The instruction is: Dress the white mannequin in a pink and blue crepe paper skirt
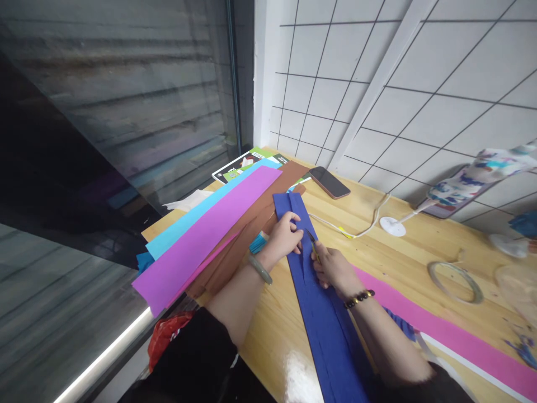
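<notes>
A long strip of dark blue crepe paper [308, 305] runs from the middle of the table towards me, with a narrow upper layer and ragged slits along its length. My left hand [286, 235] rests on its left side near the far end, fingers curled and pinching at the paper. My right hand [333, 266] lies over the strip's right side, closed around small scissors [312, 239] with dark blades and some yellow on the handle. The blade tips point at the paper just right of my left fingertips. Most of the handle is hidden in my palm.
Purple [210, 235], light blue [184, 224] and brown paper [235, 257] lie stacked at left. A phone [329, 182], white cable [369, 224] and wrapped stand [457, 184] are near the tiled wall. Pink paper [444, 322] and a tape roll [456, 282] lie at right.
</notes>
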{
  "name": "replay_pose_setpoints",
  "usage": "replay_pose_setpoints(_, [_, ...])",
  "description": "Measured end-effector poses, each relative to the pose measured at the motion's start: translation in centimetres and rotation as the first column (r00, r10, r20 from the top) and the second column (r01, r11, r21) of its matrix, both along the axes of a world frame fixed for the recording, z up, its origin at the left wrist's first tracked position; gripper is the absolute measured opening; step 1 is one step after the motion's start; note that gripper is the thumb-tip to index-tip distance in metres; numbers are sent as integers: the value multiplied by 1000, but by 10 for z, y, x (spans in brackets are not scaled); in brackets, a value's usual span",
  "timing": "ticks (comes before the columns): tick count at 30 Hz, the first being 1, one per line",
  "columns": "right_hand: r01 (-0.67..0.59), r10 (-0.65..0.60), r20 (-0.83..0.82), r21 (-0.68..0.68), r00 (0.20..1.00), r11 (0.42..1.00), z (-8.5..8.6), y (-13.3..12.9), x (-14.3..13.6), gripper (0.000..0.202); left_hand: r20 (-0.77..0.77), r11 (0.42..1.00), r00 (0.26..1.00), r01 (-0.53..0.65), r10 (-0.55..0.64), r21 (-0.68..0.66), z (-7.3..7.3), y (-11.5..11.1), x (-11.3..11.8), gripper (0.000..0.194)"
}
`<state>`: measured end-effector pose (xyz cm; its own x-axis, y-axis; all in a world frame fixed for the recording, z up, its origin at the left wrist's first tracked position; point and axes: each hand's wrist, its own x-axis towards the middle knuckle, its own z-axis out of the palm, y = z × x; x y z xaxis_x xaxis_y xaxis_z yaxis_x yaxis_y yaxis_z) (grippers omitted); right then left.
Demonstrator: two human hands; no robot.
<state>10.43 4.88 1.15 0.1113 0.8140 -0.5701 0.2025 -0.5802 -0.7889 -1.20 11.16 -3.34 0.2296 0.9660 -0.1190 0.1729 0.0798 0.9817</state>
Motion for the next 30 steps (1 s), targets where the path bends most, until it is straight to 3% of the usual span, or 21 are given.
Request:
replay_pose_setpoints(11, [-7, 7, -23, 2, 1000, 1000, 5, -4, 2, 34, -17, 999, 1000, 22, -22, -47, 8, -3, -1, 37])
replay_pose_setpoints(21, [-36, 36, -19, 39, 999, 999, 8, 14, 1, 31, 4, 1000, 1000, 5, -5, -24, 3, -3, 0, 37])
replay_pose_setpoints(30, [-48, 48, -4, 47, 999, 998, 6, 21, -1, 31, 63, 999, 998, -9, 12, -48, 11, -6, 0, 31])
